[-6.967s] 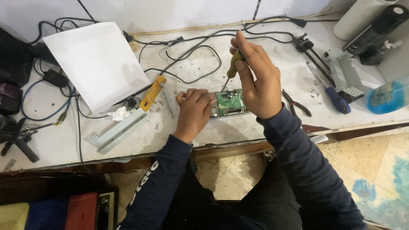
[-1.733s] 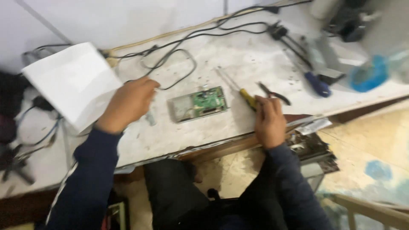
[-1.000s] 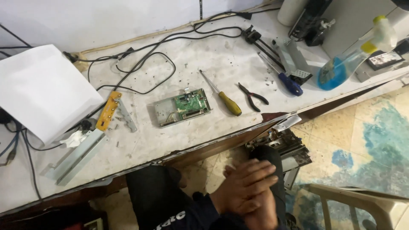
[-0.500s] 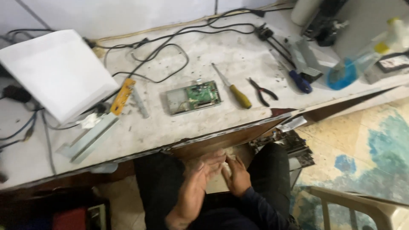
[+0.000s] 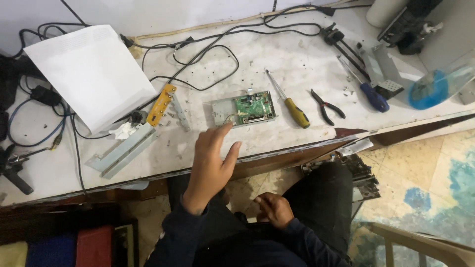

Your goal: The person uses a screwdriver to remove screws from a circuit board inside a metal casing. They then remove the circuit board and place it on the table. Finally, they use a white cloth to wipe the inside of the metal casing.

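Blue bottle (image 5: 435, 86) cut off rt.

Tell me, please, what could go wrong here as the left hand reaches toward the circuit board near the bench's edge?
The left hand is open, its fingers close to the circuit board in its metal tray; a careless touch might smudge or strain the bare components. The yellow-handled screwdriver and pliers lie just right of the board, so a sweep could knock them toward the bench edge. Loose black cables behind could snag.

Green circuit board (image 5: 253, 106), yellow-handled screwdriver (image 5: 288, 101), perhaps blue-handled screwdriver (image 5: 365, 86).
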